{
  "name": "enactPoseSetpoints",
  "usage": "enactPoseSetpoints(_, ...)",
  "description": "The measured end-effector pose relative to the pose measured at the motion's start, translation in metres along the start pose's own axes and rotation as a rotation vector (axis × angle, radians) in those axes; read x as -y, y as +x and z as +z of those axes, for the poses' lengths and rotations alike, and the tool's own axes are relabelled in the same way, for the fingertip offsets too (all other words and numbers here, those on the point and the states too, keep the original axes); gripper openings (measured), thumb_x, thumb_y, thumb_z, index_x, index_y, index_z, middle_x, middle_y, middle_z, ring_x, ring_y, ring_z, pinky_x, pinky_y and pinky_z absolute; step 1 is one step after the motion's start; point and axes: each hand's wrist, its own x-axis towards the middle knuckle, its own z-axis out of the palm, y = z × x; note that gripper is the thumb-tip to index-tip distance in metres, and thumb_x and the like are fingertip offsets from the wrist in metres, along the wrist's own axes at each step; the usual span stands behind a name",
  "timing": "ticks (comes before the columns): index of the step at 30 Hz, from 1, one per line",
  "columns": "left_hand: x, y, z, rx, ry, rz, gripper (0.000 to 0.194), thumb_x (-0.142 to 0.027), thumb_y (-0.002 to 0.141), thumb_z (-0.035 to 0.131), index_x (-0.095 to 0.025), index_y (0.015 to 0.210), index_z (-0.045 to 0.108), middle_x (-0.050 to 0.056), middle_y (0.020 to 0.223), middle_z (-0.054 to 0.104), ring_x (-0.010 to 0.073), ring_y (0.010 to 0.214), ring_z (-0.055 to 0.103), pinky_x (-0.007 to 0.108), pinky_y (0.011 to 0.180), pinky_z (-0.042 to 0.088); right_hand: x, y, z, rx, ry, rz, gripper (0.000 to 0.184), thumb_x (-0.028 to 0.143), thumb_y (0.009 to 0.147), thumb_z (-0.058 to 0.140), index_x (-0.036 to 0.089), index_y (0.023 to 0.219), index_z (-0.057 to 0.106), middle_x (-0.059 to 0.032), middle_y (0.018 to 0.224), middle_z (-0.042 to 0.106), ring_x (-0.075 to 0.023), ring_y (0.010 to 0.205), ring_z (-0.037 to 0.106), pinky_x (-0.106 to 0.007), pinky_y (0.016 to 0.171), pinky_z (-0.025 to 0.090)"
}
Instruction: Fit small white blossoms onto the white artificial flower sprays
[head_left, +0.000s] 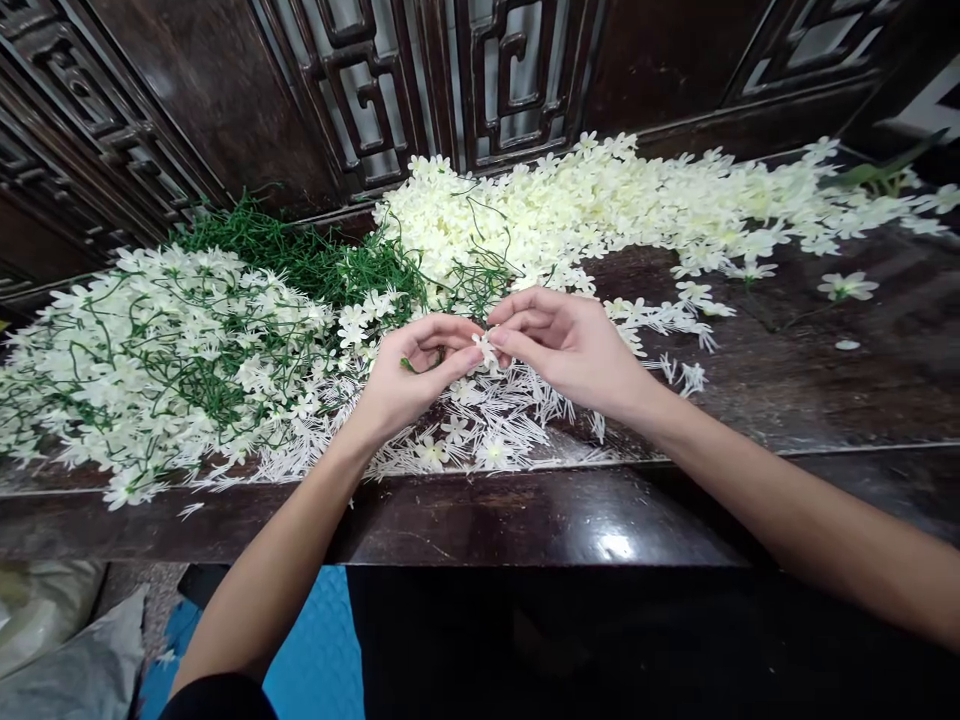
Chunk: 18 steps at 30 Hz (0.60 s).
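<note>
My left hand (pixel 420 365) and my right hand (pixel 566 340) meet at the fingertips over the middle of the dark wooden bench. Between them is a small white artificial flower (pixel 486 350), pinched by the thumb and fingers of both hands. A bit of green stem (pixel 407 365) pokes out by my left palm. Beneath the hands lie thin white stamen-like pieces (pixel 502 420) with loose petals among them. Just behind is a heap of green plastic stems (pixel 300 255).
White flowers on green stems form a pile (pixel 180 350) at the left. A long heap of cream-white blossoms (pixel 600 210) stretches along the back to the right. A carved wooden lattice (pixel 367 90) stands behind the bench (pixel 787 390). Sacks (pixel 75 660) lie on the floor at lower left.
</note>
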Motion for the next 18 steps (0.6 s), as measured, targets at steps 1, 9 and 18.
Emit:
enactPoseSetpoints(1, 0.0, 0.0, 0.001, -0.014, -0.014, -0.009, 0.019, -0.023, 0.075, 0.076, -0.015, 0.09, 0.07, 0.004, 0.084, 0.07, 0.0123, 0.076, 0.064, 0.025, 0.072, 0.053, 0.001, 0.0, 0.0, -0.002, -0.01, 0.008, 0.016, 0.024, 0.082, 0.069, 0.017, 0.093, 0.061, -0.0022, 0.076, 0.067, -0.0151, 0.068, 0.064, -0.034, 0.069, 0.055)
enactPoseSetpoints(9, 0.007, 0.003, -0.006, -0.149, 0.031, -0.095, 0.028, -0.029, 0.07, 0.08, -0.016, 0.092, 0.069, 0.003, 0.076, 0.072, 0.0116, 0.067, 0.063, 0.025, 0.068, 0.053, 0.005, -0.003, -0.014, 0.28, -0.746, -0.087, 0.018, 0.013, 0.072, 0.063, 0.021, 0.087, 0.066, -0.0064, 0.086, 0.068, -0.0242, 0.081, 0.063, -0.05, 0.077, 0.052)
enactPoseSetpoints(18, 0.007, 0.003, -0.005, -0.116, 0.114, -0.125, 0.024, -0.03, 0.07, 0.08, -0.015, 0.086, 0.072, 0.006, 0.086, 0.072, 0.0137, 0.076, 0.064, 0.027, 0.073, 0.053, -0.003, -0.001, -0.015, 0.348, -0.678, -0.145, 0.02, 0.008, 0.077, 0.055, 0.018, 0.088, 0.069, -0.0046, 0.079, 0.068, -0.0168, 0.065, 0.062, -0.037, 0.06, 0.055)
